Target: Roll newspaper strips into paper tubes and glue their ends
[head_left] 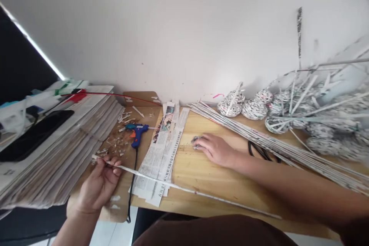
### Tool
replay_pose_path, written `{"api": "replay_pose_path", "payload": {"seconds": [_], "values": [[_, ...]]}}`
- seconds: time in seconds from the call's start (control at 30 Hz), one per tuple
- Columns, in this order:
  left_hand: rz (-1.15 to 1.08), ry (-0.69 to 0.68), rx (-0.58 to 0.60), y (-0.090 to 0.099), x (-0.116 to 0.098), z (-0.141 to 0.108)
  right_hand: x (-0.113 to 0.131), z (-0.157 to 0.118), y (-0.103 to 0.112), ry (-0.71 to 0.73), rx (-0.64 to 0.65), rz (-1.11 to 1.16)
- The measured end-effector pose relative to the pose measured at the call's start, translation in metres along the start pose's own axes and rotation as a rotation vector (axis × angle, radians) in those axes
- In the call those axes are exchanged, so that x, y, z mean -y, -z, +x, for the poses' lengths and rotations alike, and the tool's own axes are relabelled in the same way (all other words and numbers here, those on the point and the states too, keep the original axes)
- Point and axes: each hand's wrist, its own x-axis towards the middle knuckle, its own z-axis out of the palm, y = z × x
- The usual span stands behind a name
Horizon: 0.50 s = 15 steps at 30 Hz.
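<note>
Between the thumb and fingers of my left hand (102,178) is one end of a long, thin rolled-newspaper tube (184,189). The tube slants down to the right across the table, passing over newspaper strips (164,157). My right hand (215,148) rests on the wooden tabletop with its fingers bent over a small, grey, crumpled-looking thing (196,142), mostly hidden and too unclear to name. A blue glue gun (138,134) lies between the strips and the paper scraps, its black cord hanging over the table's front edge.
A tall newspaper stack (95,130) at left carries a black phone (37,134). Paper scraps (115,142) litter the brown board (121,192). Right of centre lies a bundle of paper tubes (248,132), with a black cable (259,152) beside it. Woven paper pieces (256,105) stand along the wall.
</note>
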Motion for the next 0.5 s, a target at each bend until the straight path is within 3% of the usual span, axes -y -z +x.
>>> {"api": "replay_pose_path", "payload": {"seconds": [0.13,0.3,0.5], "values": [[-0.009,-0.047,-0.041,-0.006,0.002,-0.003,0.001,0.007,-0.002,-0.049,0.004,0.038],[-0.031,-0.011,-0.106,-0.016,0.004,-0.005,0.006,0.007,0.005,-0.159,-0.001,0.056],[-0.005,-0.028,-0.034,-0.012,0.006,-0.003,0.009,0.003,0.009,-0.194,-0.046,0.169]]}}
